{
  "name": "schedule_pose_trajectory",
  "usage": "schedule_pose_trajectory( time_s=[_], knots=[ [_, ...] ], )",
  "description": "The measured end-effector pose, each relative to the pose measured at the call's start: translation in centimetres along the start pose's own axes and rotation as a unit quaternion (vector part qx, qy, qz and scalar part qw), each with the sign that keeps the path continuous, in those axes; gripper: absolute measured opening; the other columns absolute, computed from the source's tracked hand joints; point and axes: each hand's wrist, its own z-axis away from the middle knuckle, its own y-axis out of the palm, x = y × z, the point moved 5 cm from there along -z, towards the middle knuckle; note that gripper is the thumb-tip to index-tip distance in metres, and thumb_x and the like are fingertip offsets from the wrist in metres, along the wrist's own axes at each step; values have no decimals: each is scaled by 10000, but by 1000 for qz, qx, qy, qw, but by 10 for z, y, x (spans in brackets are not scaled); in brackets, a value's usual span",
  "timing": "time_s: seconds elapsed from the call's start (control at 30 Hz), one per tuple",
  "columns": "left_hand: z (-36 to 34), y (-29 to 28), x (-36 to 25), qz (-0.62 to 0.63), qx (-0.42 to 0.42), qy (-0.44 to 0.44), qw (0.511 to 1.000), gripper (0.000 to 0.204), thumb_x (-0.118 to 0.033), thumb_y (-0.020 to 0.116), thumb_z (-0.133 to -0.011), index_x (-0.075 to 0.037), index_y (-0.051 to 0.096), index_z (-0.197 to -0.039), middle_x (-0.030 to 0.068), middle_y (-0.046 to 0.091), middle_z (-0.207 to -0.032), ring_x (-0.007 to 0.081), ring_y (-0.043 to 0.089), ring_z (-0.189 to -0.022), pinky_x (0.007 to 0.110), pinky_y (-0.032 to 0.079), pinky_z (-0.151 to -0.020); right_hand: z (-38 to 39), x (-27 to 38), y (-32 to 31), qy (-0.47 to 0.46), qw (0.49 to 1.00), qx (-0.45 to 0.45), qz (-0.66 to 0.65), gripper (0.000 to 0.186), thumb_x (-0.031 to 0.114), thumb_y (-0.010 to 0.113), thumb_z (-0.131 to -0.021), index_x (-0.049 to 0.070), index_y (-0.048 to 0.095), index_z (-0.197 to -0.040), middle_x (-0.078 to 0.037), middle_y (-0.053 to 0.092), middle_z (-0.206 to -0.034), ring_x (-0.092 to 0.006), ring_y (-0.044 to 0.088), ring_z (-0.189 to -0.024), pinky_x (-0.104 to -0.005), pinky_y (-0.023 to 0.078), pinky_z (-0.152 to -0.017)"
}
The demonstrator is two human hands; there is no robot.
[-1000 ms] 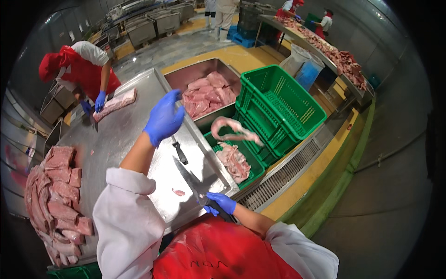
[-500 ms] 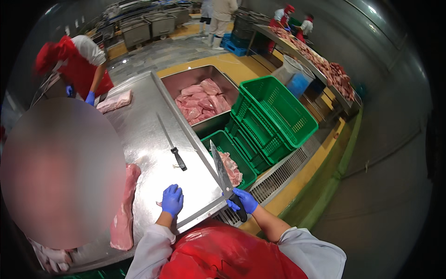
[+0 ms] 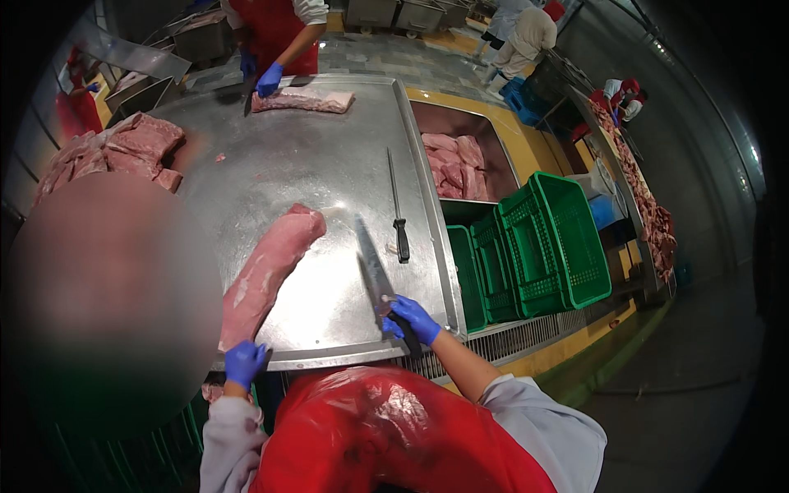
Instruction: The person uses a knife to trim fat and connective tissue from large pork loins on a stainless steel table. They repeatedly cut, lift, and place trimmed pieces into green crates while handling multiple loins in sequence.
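My right hand [image 3: 415, 319] grips the black handle of a large knife [image 3: 375, 271], its wide blade pointing away over the steel table. A long pale-pink slab of meat [image 3: 275, 259] lies slanted on the table to the left of the blade. At its near end, by the table edge, is my left hand [image 3: 245, 364] with its fingers curled. A small dark shape shows beside those fingers; what they hold is not clear. Right of the knife rests a sharpening steel [image 3: 400, 238] with a black handle, apart from both hands.
The steel table [image 3: 329, 156] has a raised rim. Stacked green crates [image 3: 559, 246] and a metal bin [image 3: 493, 131] of meat stand along its right side. Across it, a co-worker's gloved hand [image 3: 269, 80] touches another meat piece [image 3: 304, 100]. More meat [image 3: 123, 152] lies left; a blurred patch covers the lower left.
My view has turned left. My left hand has moved left to the near end of the meat slab. My right hand still holds the knife, its blade now over the table instead of the crate.
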Motion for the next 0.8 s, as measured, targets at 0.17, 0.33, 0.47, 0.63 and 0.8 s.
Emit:
schedule_pose_trajectory(
  time_s=[0.17, 0.33, 0.47, 0.63, 0.8],
  knots=[
    [121, -52, 100, -9, -110, -195, 974, 358, -295, 642, -942, -56, 616, -677, 202, 579, -686, 420, 575, -612, 501, 468, -573, -81, -15, 76, 11, 985, 71, 155, 312, 274, 542, -1043, 50, 554, -1259, -103, 670, -842, -139, 599, -573, -291, 525, -551],
    [230, -34, 181, -104, 27, -326, 939, 393, -358, 547, -1003, -20, 664, -1166, 270, 651, -1138, 424, 627, -986, 498, 501, -862, -165, -41, 159, 78, 964, 85, 241, 223, 214, 475, -1013, 10, 566, -1019, -154, 692, -828, -238, 683, -611, -359, 569, -561],
    [119, -107, 142, 0, -133, -241, 961, 558, -278, 733, -848, 5, 552, -1293, 256, 476, -1439, 448, 491, -1273, 508, 388, -1082, -207, -33, 182, -8, 966, 2, 259, 142, 161, 538, -1000, 29, 544, -1052, -116, 672, -769, -192, 678, -606, -308, 549, -517],
    [6, -56, 93, 88, -147, -141, 975, 715, -409, 723, -835, 34, 497, -1348, 267, 475, -1439, 447, 488, -1265, 512, 372, -1073, -222, -41, 197, -48, 913, -73, 400, 238, 200, 611, -984, 26, 553, -1136, -104, 697, -768, -160, 664, -601, -292, 514, -523],
    [-62, -9, 61, 92, -104, -133, 981, 852, -513, 678, -848, 41, 418, -1440, 267, 419, -1491, 419, 433, -1344, 509, 339, -1112, -247, -32, 180, -63, 897, -144, 412, 277, 227, 639, -969, 22, 567, -1141, -117, 700, -757, -161, 659, -591, -328, 515, -525]
  ],
)
